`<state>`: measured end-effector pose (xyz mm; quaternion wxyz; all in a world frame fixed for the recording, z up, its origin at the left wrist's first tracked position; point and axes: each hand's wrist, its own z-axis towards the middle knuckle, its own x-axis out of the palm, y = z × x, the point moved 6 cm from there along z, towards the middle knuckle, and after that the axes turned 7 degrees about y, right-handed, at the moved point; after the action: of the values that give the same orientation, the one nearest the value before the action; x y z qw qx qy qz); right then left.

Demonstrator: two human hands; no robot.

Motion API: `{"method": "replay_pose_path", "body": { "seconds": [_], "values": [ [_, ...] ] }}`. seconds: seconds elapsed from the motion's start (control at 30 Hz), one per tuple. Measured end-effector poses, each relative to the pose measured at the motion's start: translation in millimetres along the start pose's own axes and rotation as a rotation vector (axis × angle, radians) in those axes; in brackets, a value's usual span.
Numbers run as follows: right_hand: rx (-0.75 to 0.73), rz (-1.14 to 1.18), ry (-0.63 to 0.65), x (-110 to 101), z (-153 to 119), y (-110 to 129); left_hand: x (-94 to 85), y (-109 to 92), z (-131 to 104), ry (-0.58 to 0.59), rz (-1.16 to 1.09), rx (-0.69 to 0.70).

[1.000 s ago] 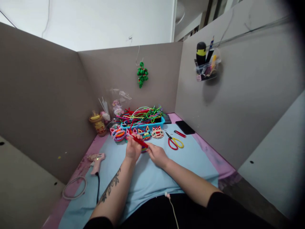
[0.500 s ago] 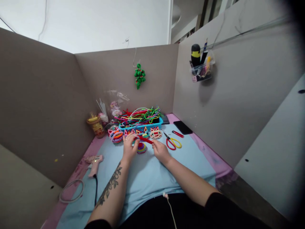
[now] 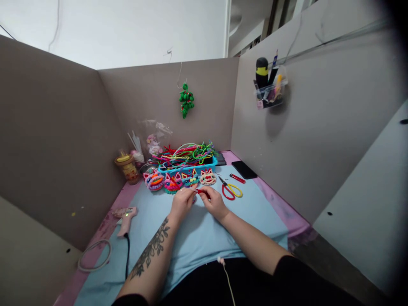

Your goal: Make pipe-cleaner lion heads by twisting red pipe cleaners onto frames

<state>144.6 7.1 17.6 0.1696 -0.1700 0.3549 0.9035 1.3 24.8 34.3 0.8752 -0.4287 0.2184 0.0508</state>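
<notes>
My left hand [image 3: 182, 201] and my right hand [image 3: 215, 205] are close together above the blue cloth. Between their fingertips is a red pipe cleaner [image 3: 199, 191], short in the part that shows. Both hands are closed in a pinch on it. Under the fingers, a striped colourful coil [image 3: 194, 199] is mostly hidden. Just behind the hands stand several animal heads made of pipe cleaners: a pink one [image 3: 173, 182], a teal and yellow one [image 3: 190, 178], a cream one [image 3: 208, 177] and a purple and orange one [image 3: 154, 181].
A blue tray [image 3: 188, 168] heaped with pipe cleaners stands at the back. Scissors [image 3: 230, 189], a red cutter [image 3: 237, 178] and a black phone [image 3: 244, 169] lie right. A pink glue gun [image 3: 127, 221] with its cord lies left, near a cup [image 3: 128, 168]. Grey panels [image 3: 207, 102] enclose the table.
My left hand has moved right toward my right hand, so less of the red pipe cleaner shows. The pink head has come into view, while the striped coil is now mostly covered.
</notes>
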Motion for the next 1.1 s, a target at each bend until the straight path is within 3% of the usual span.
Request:
{"method": "replay_pose_path", "body": {
  "seconds": [0.13, 0.33, 0.6, 0.77, 0.97, 1.1],
  "values": [
    [0.029, 0.020, -0.028, 0, 0, -1, -1.9, -2, -3, -0.112, -0.023, -0.004],
    [-0.008, -0.010, -0.033, -2, -1, 2, 6.8, -6, -4, -0.033, 0.101, 0.112],
    [-0.124, -0.115, -0.052, -6, 2, 5, 8.4, -7, -2, -0.046, 0.053, 0.082],
    [-0.141, -0.182, -0.093, -10, 1, 9, 5.7, -12, 2, -0.067, 0.248, 0.182],
    [-0.238, -0.195, -0.138, -9, -3, 16, -5.5, -40, -3, -0.152, 0.665, 0.422],
    [-0.256, -0.185, -0.153, -11, -4, 17, -2.0, -46, -6, -0.155, 0.746, 0.465]
  ]
}}
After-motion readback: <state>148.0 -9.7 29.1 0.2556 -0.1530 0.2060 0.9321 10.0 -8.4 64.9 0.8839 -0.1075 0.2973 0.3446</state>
